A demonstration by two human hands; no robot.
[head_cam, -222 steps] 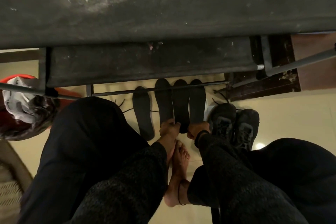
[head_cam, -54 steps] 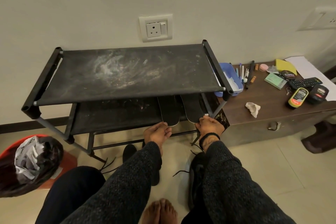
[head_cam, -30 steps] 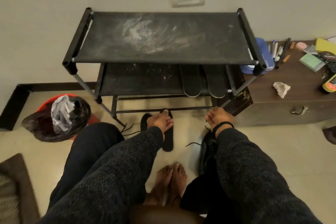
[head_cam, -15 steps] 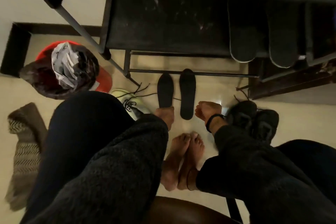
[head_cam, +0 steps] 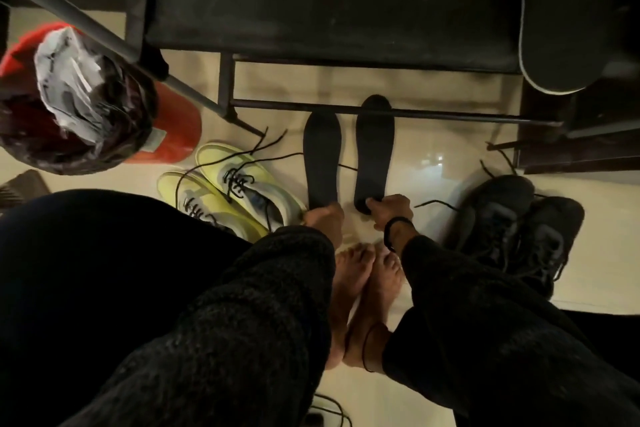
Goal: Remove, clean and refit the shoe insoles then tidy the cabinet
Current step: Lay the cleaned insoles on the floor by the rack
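- Both arms, in dark fuzzy sleeves, are reaching down and forward between the knees.
- Left hand [head_cam: 325, 218] is lying low at floor level, knuckles up; fingers are hidden, so its grip is unclear.
- Right hand [head_cam: 389, 210] is curling its fingers [head_cam: 372, 202] down, pinching; a dark band is circling its wrist.
- 2 bare feet [head_cam: 360, 284] are resting together below the hands.

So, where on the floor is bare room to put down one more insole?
The pale floor tile between the right dark insole and the black sneakers is bare, except for a lace end. The strip under the black rack shelf is bare too. It is crowded left, around the yellow-green sneakers and the red bin.
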